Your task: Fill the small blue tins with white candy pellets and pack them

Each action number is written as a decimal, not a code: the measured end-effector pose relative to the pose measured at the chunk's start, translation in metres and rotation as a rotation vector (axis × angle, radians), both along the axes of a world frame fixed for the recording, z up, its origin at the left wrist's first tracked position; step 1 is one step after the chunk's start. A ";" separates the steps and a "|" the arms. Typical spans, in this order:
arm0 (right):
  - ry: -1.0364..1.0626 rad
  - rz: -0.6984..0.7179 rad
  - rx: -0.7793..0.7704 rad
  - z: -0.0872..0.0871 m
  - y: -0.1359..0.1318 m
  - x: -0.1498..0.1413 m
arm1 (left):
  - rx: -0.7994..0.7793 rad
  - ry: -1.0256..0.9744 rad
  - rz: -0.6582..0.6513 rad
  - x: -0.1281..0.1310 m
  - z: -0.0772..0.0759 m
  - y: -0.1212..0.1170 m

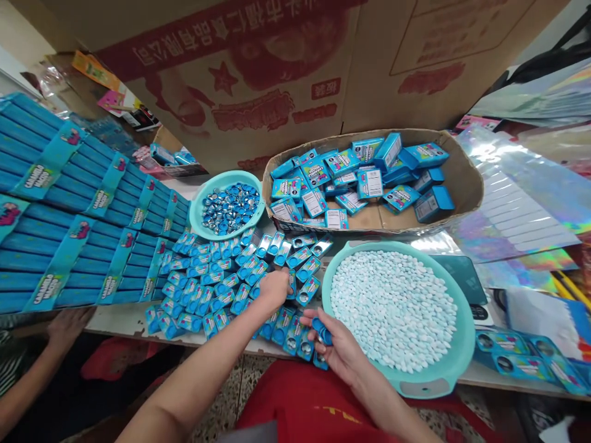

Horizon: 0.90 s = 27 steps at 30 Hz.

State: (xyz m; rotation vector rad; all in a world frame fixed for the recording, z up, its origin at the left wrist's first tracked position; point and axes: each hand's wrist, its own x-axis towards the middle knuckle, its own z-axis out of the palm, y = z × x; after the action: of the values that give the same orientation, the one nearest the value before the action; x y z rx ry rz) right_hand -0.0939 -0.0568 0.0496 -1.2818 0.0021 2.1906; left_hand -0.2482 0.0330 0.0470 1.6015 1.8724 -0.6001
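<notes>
Small blue tins (225, 300) stand packed close together on the table, many with a round blue cap in the top. Over these tins my left hand (275, 288) is closed, its fingers bent down against a tin near the right side of the group; what it pinches is hidden. Several small round blue caps (322, 332) lie in my right hand (340, 351), its fingers curled around them. Just beyond its fingertips, a few front-row tins (293, 338) show open round holes. A turquoise bowl (226, 178) behind the tins holds more blue and silver caps.
A large turquoise basin (466, 332) of pale candies stands on the right. Behind it, a cut-down cardboard box (468, 178) holds blue packets. Stacked blue cartons (83, 215) rise on the left, near another person's hand (69, 326). More tins (530, 357) lie far right.
</notes>
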 end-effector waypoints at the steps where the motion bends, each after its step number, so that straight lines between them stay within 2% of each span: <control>1: 0.011 -0.010 0.005 0.000 0.002 0.001 | 0.007 0.005 -0.014 -0.001 0.000 0.000; 4: 0.041 -0.028 0.038 0.001 0.008 0.006 | 0.050 0.019 -0.072 -0.004 0.004 -0.001; 8: 0.038 -0.038 0.088 0.003 0.007 0.011 | 0.135 -0.002 -0.116 -0.003 0.016 -0.009; 10: 0.019 -0.033 0.118 0.003 0.004 0.010 | 0.204 -0.165 -0.123 0.002 0.023 -0.020; 12: 0.000 -0.017 0.155 0.002 -0.001 0.007 | 0.207 -0.410 -0.118 0.009 0.027 -0.035; 16: -0.030 0.042 0.219 -0.001 -0.009 0.000 | 0.085 -0.790 -0.008 0.017 0.029 -0.060; 19: -0.039 0.039 0.235 -0.002 -0.012 -0.001 | -0.021 -1.021 0.073 0.015 0.031 -0.066; 23: -0.031 -0.029 0.200 0.000 -0.009 0.001 | -0.115 -1.055 0.183 0.013 0.031 -0.064; 27: 0.008 -0.065 0.184 0.002 -0.005 0.001 | -0.017 -1.006 0.183 0.017 0.030 -0.063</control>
State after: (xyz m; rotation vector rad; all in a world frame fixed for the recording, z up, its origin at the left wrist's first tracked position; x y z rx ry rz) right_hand -0.0925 -0.0618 0.0520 -1.1548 -0.1493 2.0880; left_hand -0.2317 -0.0302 0.0769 1.3088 1.1985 0.2611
